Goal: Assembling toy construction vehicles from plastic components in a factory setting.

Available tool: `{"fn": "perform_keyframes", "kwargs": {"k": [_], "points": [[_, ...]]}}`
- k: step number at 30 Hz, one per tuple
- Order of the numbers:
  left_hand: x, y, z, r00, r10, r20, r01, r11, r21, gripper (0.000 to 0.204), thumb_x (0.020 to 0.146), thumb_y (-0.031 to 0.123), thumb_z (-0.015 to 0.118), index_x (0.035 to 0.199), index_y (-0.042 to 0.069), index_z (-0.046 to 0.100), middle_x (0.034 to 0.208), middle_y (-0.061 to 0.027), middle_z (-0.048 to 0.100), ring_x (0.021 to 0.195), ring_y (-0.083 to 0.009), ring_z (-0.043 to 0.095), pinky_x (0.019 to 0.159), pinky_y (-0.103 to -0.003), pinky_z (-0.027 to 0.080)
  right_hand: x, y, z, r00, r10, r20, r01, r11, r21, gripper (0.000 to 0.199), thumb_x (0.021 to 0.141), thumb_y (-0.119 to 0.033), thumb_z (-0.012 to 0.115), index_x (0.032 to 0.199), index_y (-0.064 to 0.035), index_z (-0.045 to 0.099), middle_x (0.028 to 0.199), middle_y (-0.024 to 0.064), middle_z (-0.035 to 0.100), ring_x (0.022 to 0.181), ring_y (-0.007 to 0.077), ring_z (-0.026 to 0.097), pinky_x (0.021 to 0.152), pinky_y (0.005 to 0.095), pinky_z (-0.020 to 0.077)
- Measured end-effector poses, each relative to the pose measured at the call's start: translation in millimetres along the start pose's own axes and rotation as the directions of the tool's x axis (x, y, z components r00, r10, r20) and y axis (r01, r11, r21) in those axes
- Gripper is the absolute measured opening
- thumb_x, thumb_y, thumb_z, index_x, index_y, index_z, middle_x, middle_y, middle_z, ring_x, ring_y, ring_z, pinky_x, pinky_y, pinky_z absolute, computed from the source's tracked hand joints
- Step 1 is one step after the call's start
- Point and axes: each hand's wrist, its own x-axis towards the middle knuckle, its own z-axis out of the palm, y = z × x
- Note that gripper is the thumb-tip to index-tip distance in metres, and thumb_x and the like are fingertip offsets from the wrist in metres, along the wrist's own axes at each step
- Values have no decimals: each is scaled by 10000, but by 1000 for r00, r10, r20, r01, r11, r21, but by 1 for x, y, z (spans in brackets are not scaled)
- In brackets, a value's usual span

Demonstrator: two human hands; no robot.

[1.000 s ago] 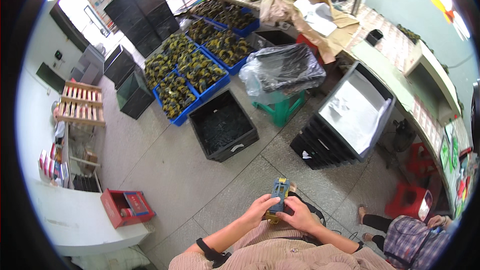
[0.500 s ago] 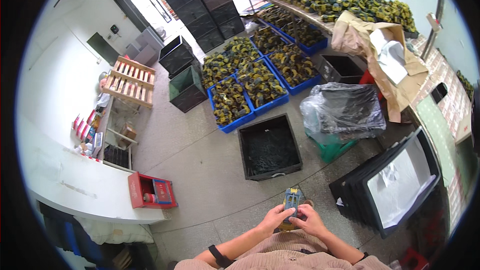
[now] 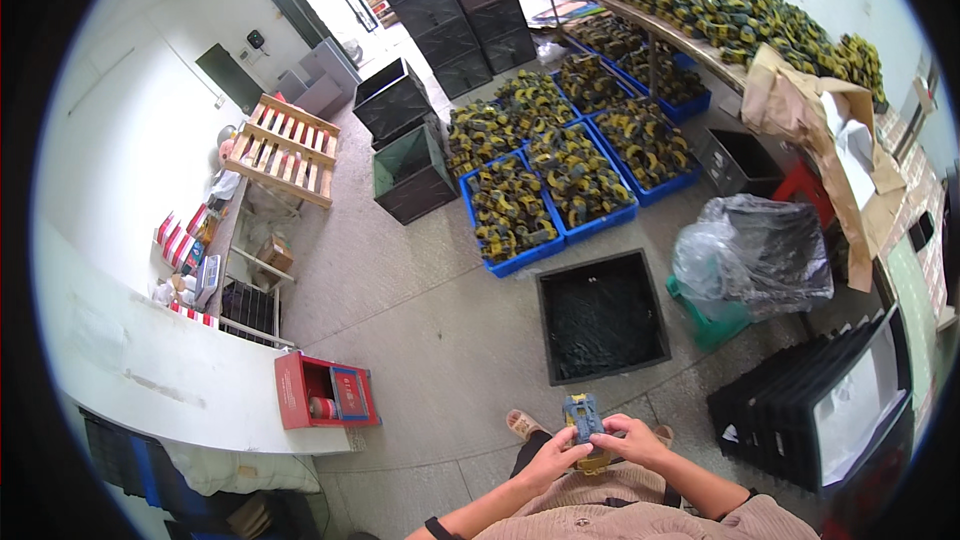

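Observation:
Close in front of my body, both hands hold up a yellow and grey-blue plastic part [image 3: 581, 412]. My left hand [image 3: 556, 456] grips its left side, with the thumb on the upper face. On the opposite side, my right hand [image 3: 637, 443] is closed round the part, its thumb also pressing the upper face. The fingers beneath are hidden. Just beyond my hands, an open black crate [image 3: 603, 373] stands on the floor, dark sheeting visible inside.
Blue crates [image 3: 520, 262] full of similar yellow and dark parts stand beyond the black crate. A plastic-wrapped crate [image 3: 770, 255] on a green stool [image 3: 708, 320] and stacked black trays [image 3: 765, 410] are at right. A red box [image 3: 290, 390] is at left.
The room has shifted rightward in view, and my sandalled feet show more. My hands still hold the part, with little change in grip.

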Motion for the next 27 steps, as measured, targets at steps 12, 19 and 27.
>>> {"fn": "perform_keyframes", "kwargs": {"k": [12, 19, 27], "points": [[-72, 90, -290, 958, 195, -211, -167, 976, 142, 467, 867, 111, 620, 1300, 44, 458, 1090, -55, 606, 986, -140, 579, 887, -293, 453, 195, -133, 221, 948, -140, 286, 191, 969, -157, 476, 818, -401, 681, 1076, -4, 627, 1059, 156, 578, 945, 250, 576, 844, 339, 461], [-58, 130, -369, 906, 227, -358, -202, 974, 105, 597, 815, 149, 692, 1315, -9, 406, 1224, -141, 507, 1040, -200, 556, 842, -306, 482, 304, -171, 273, 944, -127, 306, 214, 939, -271, 519, 832, -480, 626, 996, 13, 639, 926, 182, 628, 856, 269, 605, 755, 367, 472], [1, 224, -485, 895, 271, -354, -261, 962, 75, 520, 874, 124, 613, 1324, 26, 372, 1151, -112, 559, 1001, -179, 557, 817, -300, 482, 467, -224, 309, 867, -82, 491, 216, 951, -223, 654, 819, -523, 613, 1159, 33, 568, 1130, 243, 584, 1052, 346, 570, 906, 381, 443]]}}
